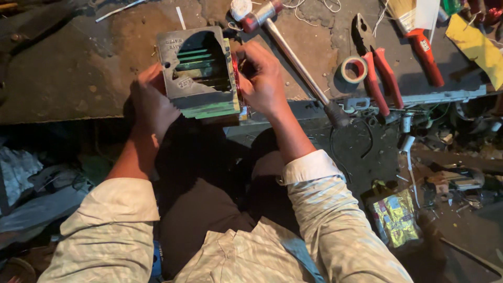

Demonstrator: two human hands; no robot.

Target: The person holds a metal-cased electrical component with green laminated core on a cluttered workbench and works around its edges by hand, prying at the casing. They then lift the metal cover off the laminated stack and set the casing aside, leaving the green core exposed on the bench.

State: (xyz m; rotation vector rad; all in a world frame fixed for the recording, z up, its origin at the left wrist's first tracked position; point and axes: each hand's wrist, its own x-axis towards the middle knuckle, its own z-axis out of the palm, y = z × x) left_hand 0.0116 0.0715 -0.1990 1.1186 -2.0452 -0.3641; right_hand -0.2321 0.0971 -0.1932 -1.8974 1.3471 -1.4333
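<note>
I hold a grey metal block [195, 73] with a hollow middle, green slotted layers and reddish copper winding along its right side. It rests at the near edge of a worn dark work board [78, 68]. My left hand [152, 102] grips its left side from below. On the right side, my right hand [261, 78] presses with fingers curled against the winding. Both forearms come out of rolled pale sleeves.
A hammer [293, 57] with a metal shaft lies diagonally just right of my right hand. Further right are a tape roll [354, 69], red-handled pliers [380, 73] and a red-handled brush [419, 36]. Yellow paper [477, 47], wires and clutter fill the right; a shiny yellow wrapper [395, 217] lies lower right.
</note>
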